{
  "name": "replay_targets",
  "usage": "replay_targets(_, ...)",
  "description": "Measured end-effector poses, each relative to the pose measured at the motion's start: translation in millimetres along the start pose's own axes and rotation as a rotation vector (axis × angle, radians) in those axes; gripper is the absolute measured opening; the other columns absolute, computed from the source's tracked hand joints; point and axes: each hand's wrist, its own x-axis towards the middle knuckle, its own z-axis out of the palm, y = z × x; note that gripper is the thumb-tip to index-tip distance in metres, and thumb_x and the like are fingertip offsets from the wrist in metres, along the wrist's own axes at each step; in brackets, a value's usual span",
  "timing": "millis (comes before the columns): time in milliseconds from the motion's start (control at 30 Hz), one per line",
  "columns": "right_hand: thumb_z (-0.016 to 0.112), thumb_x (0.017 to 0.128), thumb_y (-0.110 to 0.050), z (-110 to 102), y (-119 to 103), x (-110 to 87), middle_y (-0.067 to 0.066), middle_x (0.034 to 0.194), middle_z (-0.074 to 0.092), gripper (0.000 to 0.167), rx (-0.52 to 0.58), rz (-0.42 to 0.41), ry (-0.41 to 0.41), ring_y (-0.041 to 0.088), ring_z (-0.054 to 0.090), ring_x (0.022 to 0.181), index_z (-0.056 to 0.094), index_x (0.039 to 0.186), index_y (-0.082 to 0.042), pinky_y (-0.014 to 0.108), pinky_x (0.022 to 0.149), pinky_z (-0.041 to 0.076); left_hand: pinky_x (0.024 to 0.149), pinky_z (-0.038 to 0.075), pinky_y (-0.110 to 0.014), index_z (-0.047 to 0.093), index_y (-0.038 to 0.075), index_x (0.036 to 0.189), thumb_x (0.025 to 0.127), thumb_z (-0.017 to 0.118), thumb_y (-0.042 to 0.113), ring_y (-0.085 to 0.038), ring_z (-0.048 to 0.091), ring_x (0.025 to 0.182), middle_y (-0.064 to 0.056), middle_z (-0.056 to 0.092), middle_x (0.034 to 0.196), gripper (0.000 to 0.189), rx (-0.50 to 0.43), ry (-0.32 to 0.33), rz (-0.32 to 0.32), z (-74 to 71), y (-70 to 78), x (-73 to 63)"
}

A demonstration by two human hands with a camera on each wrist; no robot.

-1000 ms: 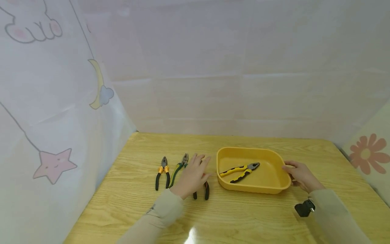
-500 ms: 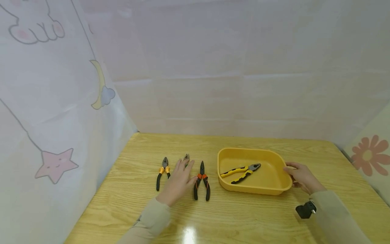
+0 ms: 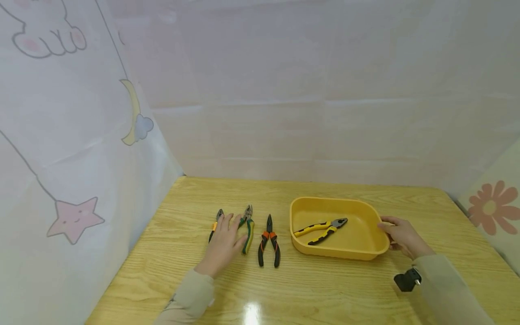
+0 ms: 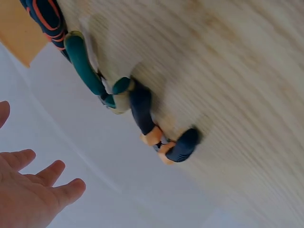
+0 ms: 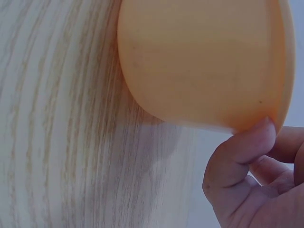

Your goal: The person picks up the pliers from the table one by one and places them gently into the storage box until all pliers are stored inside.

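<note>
My left hand (image 3: 222,246), fingers spread, hovers over the combination pliers with orange-and-black handles (image 3: 214,227) and covers most of their handles. Beside it lie the pliers with green-and-yellow handles (image 3: 248,237), partly behind the thumb in the head view. Long-nose pliers with black-and-orange handles (image 3: 269,222) lie farther right. In the left wrist view, the palm and fingers (image 4: 66,192) hold nothing and stand apart from the pliers. My right hand (image 5: 247,171) pinches the right end of a yellow plastic tray (image 3: 341,253). Inside this tray rest yellow-and-black pliers (image 3: 313,228), handles spread.
Everything stands on a wood-grain table (image 3: 308,293). Pale printed sheets (image 3: 284,113) hang behind it and at both sides. A small black device (image 3: 407,280) is at the right sleeve.
My left hand has moved left, from over the long-nose pliers, past the green-handled pliers, to the orange-and-black ones. The right hand keeps its hold on the tray.
</note>
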Motion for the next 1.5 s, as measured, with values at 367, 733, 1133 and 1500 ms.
replay_targets(367, 0.039, 0.106, -0.018, 0, 1, 0.3, 0.004, 0.08, 0.059, 0.058, 0.004, 0.001, -0.004, 0.015, 0.054, 0.064, 0.016, 0.147, 0.015, 0.028, 0.055, 0.049, 0.108, 0.026, -0.06, 0.036, -0.006, 0.145, 0.097, 0.061, 0.023, -0.052, 0.023, 0.137, -0.033, 0.033, 0.144, 0.061, -0.02, 0.006, -0.061, 0.5, -17.4, -7.4)
replay_targets(733, 0.039, 0.106, -0.019, 0, 1, 1.8, 0.005, 0.08, 0.06, 0.058, 0.002, -0.012, -0.006, 0.016, 0.055, 0.063, 0.016, 0.147, 0.016, 0.029, 0.055, 0.05, 0.103, 0.032, -0.062, 0.037, -0.01, 0.143, 0.097, 0.062, 0.023, -0.057, 0.03, 0.13, -0.037, 0.035, 0.14, 0.062, 0.042, 0.026, -0.066, 6.2, -34.9, -10.9)
replay_targets(1133, 0.039, 0.106, -0.019, 0, 1, -0.1, 0.004, 0.082, 0.062, 0.059, 0.018, -0.011, -0.014, 0.015, 0.056, 0.065, 0.015, 0.148, 0.015, 0.028, 0.056, 0.05, 0.102, 0.034, -0.062, 0.035, -0.012, 0.142, 0.098, 0.059, 0.021, -0.06, 0.035, 0.123, -0.043, 0.035, 0.134, 0.06, 0.138, -0.066, -0.124, 10.5, -46.8, -13.3)
replay_targets(1500, 0.039, 0.106, -0.02, 0, 3, 0.2, 0.004, 0.082, 0.06, 0.059, 0.021, -0.002, -0.013, 0.015, 0.055, 0.065, 0.015, 0.148, 0.015, 0.028, 0.056, 0.049, 0.098, 0.037, -0.062, 0.032, -0.008, 0.146, 0.101, 0.053, 0.024, -0.062, 0.04, 0.116, -0.045, 0.031, 0.136, 0.059, 0.099, -0.17, -0.242, 13.6, -52.0, -7.1)
